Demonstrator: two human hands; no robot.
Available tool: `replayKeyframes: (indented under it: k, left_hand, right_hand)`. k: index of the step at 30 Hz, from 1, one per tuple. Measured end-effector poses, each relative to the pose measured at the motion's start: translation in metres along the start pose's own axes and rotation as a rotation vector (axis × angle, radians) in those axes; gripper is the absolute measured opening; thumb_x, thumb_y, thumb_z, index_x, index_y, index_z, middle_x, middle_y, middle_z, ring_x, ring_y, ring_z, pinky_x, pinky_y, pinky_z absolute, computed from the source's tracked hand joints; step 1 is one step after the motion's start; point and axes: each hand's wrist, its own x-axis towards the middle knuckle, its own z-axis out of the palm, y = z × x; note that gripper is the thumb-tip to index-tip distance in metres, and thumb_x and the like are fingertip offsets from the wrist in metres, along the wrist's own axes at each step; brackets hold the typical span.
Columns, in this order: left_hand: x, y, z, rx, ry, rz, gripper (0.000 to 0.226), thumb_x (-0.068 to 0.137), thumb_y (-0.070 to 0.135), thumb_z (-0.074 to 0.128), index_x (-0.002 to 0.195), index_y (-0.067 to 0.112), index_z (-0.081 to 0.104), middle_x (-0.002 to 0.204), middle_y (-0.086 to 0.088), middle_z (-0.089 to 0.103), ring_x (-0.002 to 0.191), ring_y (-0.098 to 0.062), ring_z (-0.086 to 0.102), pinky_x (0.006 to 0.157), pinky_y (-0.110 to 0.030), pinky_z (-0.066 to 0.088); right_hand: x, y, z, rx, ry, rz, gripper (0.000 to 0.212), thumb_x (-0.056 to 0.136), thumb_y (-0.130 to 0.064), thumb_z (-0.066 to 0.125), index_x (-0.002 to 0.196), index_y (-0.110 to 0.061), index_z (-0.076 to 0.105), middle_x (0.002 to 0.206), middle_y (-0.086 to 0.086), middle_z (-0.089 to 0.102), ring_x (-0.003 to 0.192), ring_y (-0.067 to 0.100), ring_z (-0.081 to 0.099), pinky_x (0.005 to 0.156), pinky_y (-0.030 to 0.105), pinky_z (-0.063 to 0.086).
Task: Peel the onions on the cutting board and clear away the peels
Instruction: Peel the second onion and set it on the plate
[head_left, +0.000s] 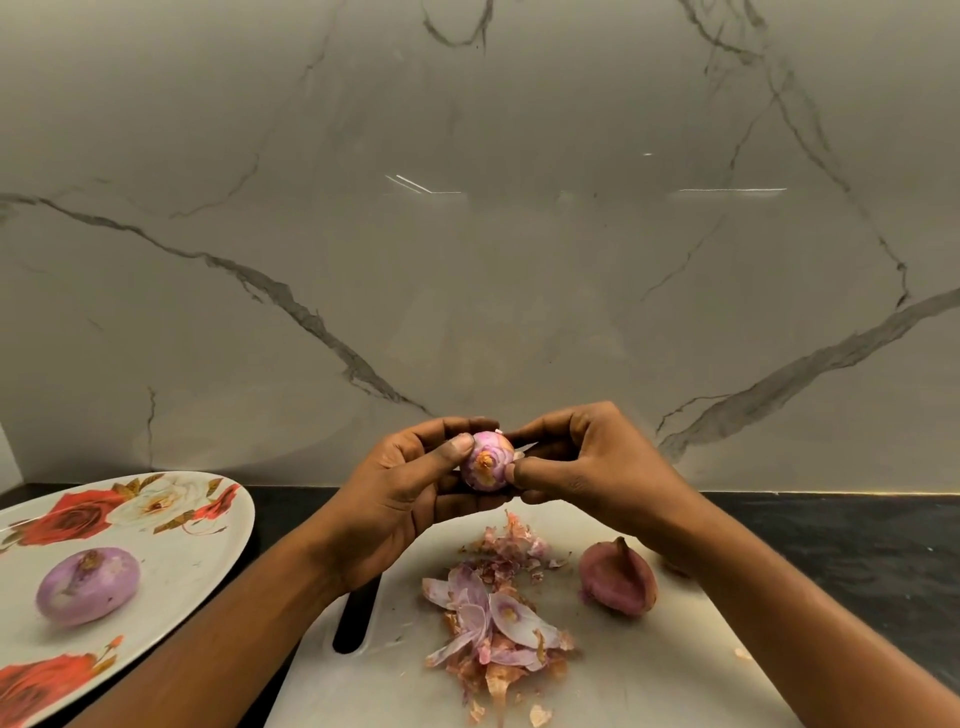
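Item 1. Partly peeled onion (485, 467): small, pink-purple, with an orange-brown root end turned toward the camera. It is held in the air between both hands, above the far edge of the cutting board (649, 675).

Item 2. Left hand (410, 488): closed around the partly peeled onion, which is cupped from the left and from below by curled fingers. The thumb is laid on its upper left side.

Item 3. Right hand (576, 462): closed in a pinch at the right side of the same onion. The thumb tip is set against the skin and the fingers are curled behind. A pale scrap of skin is seen at the fingertips.

Item 4. Peels (498, 618): a loose heap of purple, pink and papery brown pieces, spread over the middle of the cutting board, below the hands.

Item 5. Unpeeled onion (618, 579): reddish-brown and dry-skinned, laid on the board just right of the peels and partly covered by the right forearm.

Item 6. Peeled onion (87, 587): pale purple, laid on a white plate (197, 561) printed with red roses, left of the board.

Item 7. Cutting board: white, with a dark handle slot (356, 618) at its left edge, set on a dark table (857, 545).

Item 8. Wall (467, 234): grey-veined marble, behind the table.
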Motion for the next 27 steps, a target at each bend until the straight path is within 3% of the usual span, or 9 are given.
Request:
replayKeyframes:
  k: [6, 14, 19, 22, 25, 27]
  left_hand:
    - [0.000, -0.003, 0.002, 0.012, 0.003, 0.013, 0.042, 0.090, 0.014, 0.065, 0.131, 0.006, 0.065, 0.125, -0.018, 0.074, 0.116, -0.038, 0.072, 0.083, -0.036, 0.066]
    - [0.001, -0.003, 0.001, -0.018, 0.013, 0.037, 0.041, 0.091, 0.017, 0.061, 0.129, 0.003, 0.067, 0.123, -0.021, 0.074, 0.111, -0.039, 0.074, 0.082, -0.038, 0.066]
    - [0.003, -0.002, -0.003, -0.033, 0.057, 0.048, 0.038, 0.095, 0.018, 0.059, 0.129, 0.003, 0.070, 0.125, -0.021, 0.073, 0.113, -0.039, 0.073, 0.083, -0.038, 0.066]
    - [0.005, -0.003, -0.005, -0.059, 0.060, 0.018, 0.039, 0.098, 0.022, 0.057, 0.129, 0.002, 0.070, 0.127, -0.024, 0.072, 0.116, -0.043, 0.071, 0.087, -0.041, 0.066]
    - [0.004, -0.005, -0.005, -0.048, -0.001, -0.009, 0.038, 0.099, 0.023, 0.066, 0.131, 0.003, 0.070, 0.128, -0.025, 0.071, 0.119, -0.044, 0.069, 0.093, -0.042, 0.063]
    - [0.003, -0.006, -0.005, 0.058, -0.023, 0.007, 0.041, 0.093, 0.017, 0.076, 0.132, 0.007, 0.069, 0.125, -0.019, 0.074, 0.117, -0.039, 0.071, 0.092, -0.039, 0.064]
  right_hand:
    - [-0.005, 0.005, 0.016, -0.225, 0.171, -0.177, 0.035, 0.083, -0.026, 0.084, 0.116, -0.014, 0.080, 0.087, -0.004, 0.081, 0.076, 0.008, 0.078, 0.072, 0.030, 0.067]
    - [-0.003, 0.009, 0.017, -0.231, 0.308, -0.250, 0.015, 0.090, -0.015, 0.081, 0.105, -0.017, 0.085, 0.087, -0.006, 0.081, 0.076, 0.005, 0.077, 0.070, 0.025, 0.066]
    - [0.001, 0.008, 0.012, -0.136, 0.259, -0.175, 0.021, 0.093, -0.006, 0.073, 0.106, -0.018, 0.085, 0.088, -0.007, 0.082, 0.078, 0.007, 0.078, 0.071, 0.024, 0.065]
    - [0.005, 0.009, 0.011, -0.001, 0.230, -0.053, 0.025, 0.097, -0.001, 0.066, 0.105, -0.014, 0.085, 0.086, 0.001, 0.083, 0.077, 0.015, 0.080, 0.075, 0.035, 0.068]
    - [0.006, 0.010, 0.007, 0.155, 0.158, 0.017, 0.014, 0.099, -0.014, 0.072, 0.107, -0.010, 0.083, 0.092, 0.008, 0.083, 0.084, 0.025, 0.081, 0.084, 0.046, 0.067]
    - [0.004, 0.010, 0.006, 0.147, 0.099, 0.004, 0.022, 0.095, -0.025, 0.079, 0.112, -0.012, 0.082, 0.093, 0.008, 0.083, 0.086, 0.025, 0.081, 0.083, 0.044, 0.067]
